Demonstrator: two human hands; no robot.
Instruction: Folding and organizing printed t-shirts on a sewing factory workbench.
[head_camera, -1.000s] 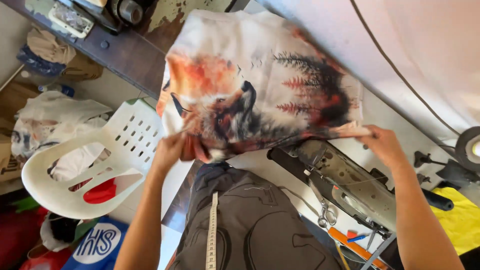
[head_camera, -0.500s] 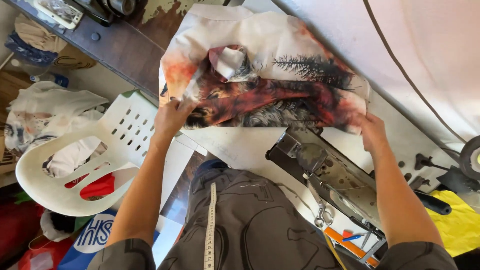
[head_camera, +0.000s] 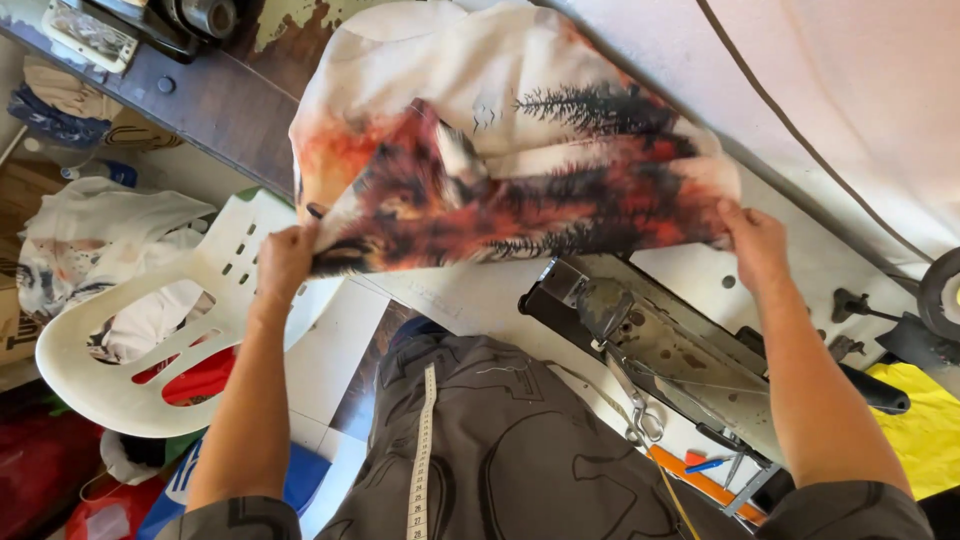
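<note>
The person's left hand (head_camera: 285, 262) is pinched shut on the lower left corner of a printed cloth (head_camera: 500, 170), cream with orange and dark trees, while the right hand (head_camera: 755, 240) is closed on its right edge at about three o'clock. The cloth is stretched between them over the white table (head_camera: 480, 295), toward twelve o'clock from the sewing machine (head_camera: 650, 345). A white plastic chair (head_camera: 150, 350) heaped with clothes stands at eight o'clock, and a tape measure (head_camera: 424, 450) hangs down the person's grey shirt at six.

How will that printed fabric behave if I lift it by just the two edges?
The printed fabric is probably floppy: it folds and wrinkles between the left hand and right hand. It looks thin, likely light. Its middle would probably sag onto the white table.
</note>
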